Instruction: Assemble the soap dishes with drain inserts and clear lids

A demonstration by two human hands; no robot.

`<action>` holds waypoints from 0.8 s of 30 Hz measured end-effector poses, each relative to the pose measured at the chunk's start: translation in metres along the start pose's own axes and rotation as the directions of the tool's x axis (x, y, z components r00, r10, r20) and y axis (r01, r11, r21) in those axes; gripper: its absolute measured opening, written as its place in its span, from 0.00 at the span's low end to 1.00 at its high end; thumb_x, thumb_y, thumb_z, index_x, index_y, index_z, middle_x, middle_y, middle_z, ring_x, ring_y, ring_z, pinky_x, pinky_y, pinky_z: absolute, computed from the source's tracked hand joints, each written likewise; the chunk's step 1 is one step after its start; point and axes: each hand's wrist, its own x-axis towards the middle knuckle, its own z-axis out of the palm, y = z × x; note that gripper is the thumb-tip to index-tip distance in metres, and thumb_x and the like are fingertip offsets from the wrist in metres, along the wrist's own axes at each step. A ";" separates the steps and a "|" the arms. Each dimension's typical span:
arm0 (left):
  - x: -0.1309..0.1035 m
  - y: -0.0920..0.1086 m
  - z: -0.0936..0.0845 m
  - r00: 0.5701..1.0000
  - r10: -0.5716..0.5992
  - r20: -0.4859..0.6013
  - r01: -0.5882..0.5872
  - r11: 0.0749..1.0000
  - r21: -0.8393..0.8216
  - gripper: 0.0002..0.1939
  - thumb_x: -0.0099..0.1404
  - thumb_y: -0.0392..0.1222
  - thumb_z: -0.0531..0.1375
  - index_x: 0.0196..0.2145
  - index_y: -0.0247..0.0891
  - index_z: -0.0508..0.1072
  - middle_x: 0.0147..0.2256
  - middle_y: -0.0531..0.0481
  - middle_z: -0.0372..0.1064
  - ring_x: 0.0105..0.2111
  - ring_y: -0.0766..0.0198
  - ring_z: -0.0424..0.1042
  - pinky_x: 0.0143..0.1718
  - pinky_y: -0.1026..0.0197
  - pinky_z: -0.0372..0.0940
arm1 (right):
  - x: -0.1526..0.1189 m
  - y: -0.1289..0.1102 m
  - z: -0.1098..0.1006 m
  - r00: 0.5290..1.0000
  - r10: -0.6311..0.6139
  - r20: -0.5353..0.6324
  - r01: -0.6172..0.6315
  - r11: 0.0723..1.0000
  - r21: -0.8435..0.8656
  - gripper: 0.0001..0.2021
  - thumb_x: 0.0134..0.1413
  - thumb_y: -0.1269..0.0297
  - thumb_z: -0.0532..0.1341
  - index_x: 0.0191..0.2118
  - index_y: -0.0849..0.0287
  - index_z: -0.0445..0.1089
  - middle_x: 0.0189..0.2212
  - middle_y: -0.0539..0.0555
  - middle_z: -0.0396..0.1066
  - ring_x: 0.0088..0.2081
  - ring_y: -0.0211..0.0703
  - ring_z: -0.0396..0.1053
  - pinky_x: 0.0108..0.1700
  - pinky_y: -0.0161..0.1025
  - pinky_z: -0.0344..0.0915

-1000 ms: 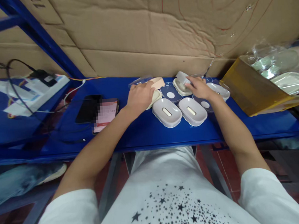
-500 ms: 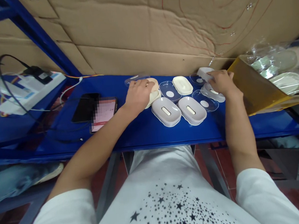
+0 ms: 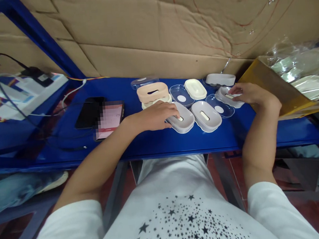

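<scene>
My left hand (image 3: 160, 115) reaches over the left grey oval dish (image 3: 186, 122), its fingertips at the small cream insert in the middle. Beside it lies a second grey dish (image 3: 206, 117) with a similar insert. At the right, my right hand (image 3: 244, 92) has its fingers on another grey dish (image 3: 225, 96) and its cream piece. A peach slotted piece (image 3: 152, 93) rests on a cream one. Clear oval lids (image 3: 178, 92) with white round stickers and a cream dish (image 3: 195, 89) lie between my hands. Whether either hand grips anything is unclear.
A cardboard box (image 3: 268, 92) of plastic-wrapped dishes stands at the right. A grey piece (image 3: 220, 79) sits at the back. Phones (image 3: 88, 112) and a power strip (image 3: 36, 94) with cables occupy the left. Cardboard (image 3: 131, 37) rises behind the blue table (image 3: 150, 146).
My left hand has moved from the peach piece right and nearer to the left grey dish. My right hand has left the back grey piece and shifted to the dish in front of it.
</scene>
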 end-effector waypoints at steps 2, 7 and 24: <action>0.001 -0.003 0.001 1.000 0.016 -0.004 -0.016 1.000 -0.013 0.19 0.71 0.41 0.68 0.58 0.45 0.78 0.58 0.46 0.77 0.60 0.50 0.74 0.59 0.51 0.59 | 0.004 0.000 0.005 0.999 0.024 0.048 -0.022 0.999 -0.031 0.24 0.59 0.68 0.69 0.62 0.57 0.75 0.61 0.61 0.77 0.57 0.51 0.76 0.55 0.41 0.70; 0.001 -0.005 0.004 0.998 0.054 -0.035 -0.055 0.998 -0.027 0.15 0.76 0.46 0.65 0.58 0.45 0.77 0.58 0.45 0.77 0.60 0.51 0.73 0.59 0.51 0.57 | 0.015 -0.014 0.013 0.989 0.093 0.112 -0.077 0.986 -0.145 0.32 0.57 0.65 0.72 0.67 0.56 0.72 0.65 0.63 0.74 0.62 0.61 0.73 0.64 0.52 0.66; 0.011 -0.001 0.001 0.953 -0.084 -0.292 0.115 0.989 0.090 0.21 0.84 0.49 0.50 0.60 0.38 0.75 0.57 0.38 0.78 0.59 0.46 0.74 0.61 0.46 0.59 | 0.018 -0.015 0.013 0.994 0.014 0.106 0.003 0.988 -0.152 0.20 0.73 0.57 0.58 0.63 0.56 0.76 0.63 0.62 0.77 0.60 0.59 0.76 0.62 0.48 0.71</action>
